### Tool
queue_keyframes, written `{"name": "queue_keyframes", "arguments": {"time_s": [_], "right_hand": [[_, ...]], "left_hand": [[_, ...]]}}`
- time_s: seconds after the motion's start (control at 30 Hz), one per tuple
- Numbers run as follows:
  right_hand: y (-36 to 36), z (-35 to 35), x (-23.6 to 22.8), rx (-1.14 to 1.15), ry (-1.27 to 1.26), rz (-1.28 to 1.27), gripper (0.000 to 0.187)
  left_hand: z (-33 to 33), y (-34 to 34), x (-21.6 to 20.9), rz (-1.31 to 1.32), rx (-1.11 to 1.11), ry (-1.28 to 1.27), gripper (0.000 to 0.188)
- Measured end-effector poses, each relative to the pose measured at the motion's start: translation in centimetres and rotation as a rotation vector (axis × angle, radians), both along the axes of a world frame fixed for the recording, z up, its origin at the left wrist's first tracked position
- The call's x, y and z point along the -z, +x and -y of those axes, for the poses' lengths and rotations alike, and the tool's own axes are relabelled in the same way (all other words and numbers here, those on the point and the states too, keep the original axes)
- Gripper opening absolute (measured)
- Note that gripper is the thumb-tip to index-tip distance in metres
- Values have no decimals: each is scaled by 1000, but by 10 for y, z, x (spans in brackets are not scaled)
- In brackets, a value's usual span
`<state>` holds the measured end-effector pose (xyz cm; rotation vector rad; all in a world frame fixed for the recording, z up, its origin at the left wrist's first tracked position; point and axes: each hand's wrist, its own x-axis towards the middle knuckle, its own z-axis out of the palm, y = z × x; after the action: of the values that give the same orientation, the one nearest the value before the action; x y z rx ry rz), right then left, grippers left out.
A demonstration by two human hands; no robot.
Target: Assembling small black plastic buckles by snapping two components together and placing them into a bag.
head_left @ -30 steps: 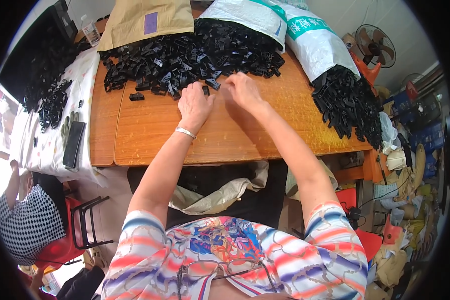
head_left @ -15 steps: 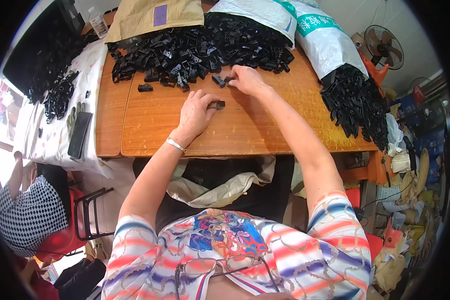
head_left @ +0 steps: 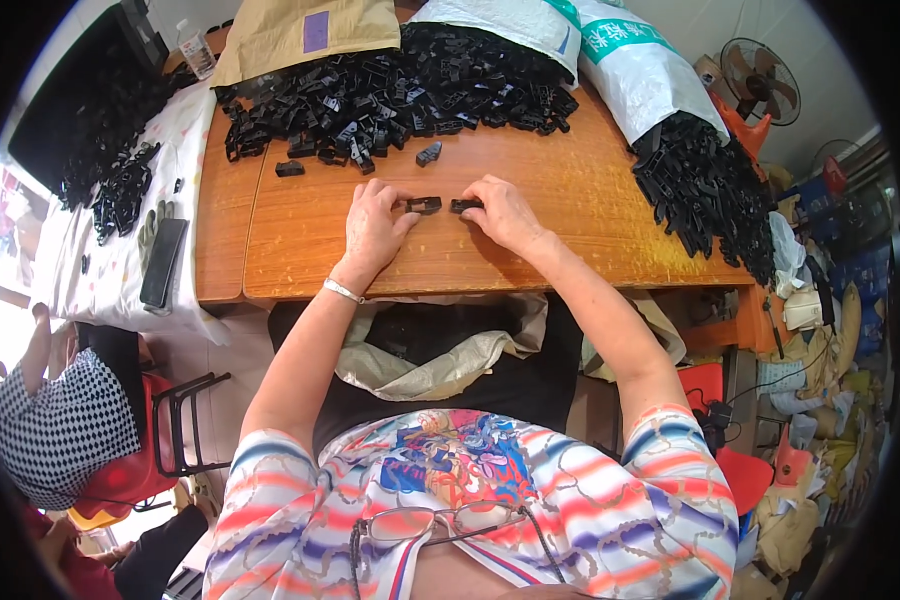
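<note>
My left hand [head_left: 375,222] is closed on a small black plastic part [head_left: 426,205] just above the wooden table [head_left: 320,240]. Facing it, my right hand [head_left: 500,212] pinches another black plastic piece [head_left: 462,206]. A narrow gap separates the two pieces. Beyond my hands a single black part [head_left: 429,153] lies loose, and a second loose part [head_left: 290,169] rests farther left. A large heap of black plastic parts [head_left: 370,105] spreads along the far side of the table, spilling from a brown paper bag [head_left: 270,40] and a white sack [head_left: 500,20].
Another white sack [head_left: 650,75] at the right spills longer black parts [head_left: 685,180]. An open woven sack [head_left: 420,375] sits at my lap below the table edge. At left, a cloth-covered table [head_left: 120,290] holds more black parts; a person in a checked garment [head_left: 65,430] sits beside it.
My right hand has come back from the heap toward me, bringing a black piece opposite the left hand's part. My left hand has shifted slightly left.
</note>
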<state>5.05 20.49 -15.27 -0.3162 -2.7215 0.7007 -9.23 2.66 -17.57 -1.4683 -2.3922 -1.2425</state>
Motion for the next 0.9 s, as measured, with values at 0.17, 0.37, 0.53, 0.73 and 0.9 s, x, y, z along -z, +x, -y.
{"name": "queue_keyframes", "arguments": {"time_s": [0.17, 0.37, 0.53, 0.73, 0.9], "right_hand": [[-11, 19, -15, -2, -122, -172, 20], [-30, 31, -2, -105, -2, -172, 17], [-36, 28, 0, -96, 51, -107, 18], [-36, 28, 2, -136, 60, -92, 17], [-30, 26, 7, -87, -9, -111, 20]], "left_hand": [[-1, -3, 2, -4, 21, -34, 24], [-1, -3, 3, 5, 21, -24, 25], [0, -5, 1, 17, 47, -17, 21], [-6, -11, -14, 274, -14, -142, 25], [-14, -12, -17, 271, -10, -225, 23]]}}
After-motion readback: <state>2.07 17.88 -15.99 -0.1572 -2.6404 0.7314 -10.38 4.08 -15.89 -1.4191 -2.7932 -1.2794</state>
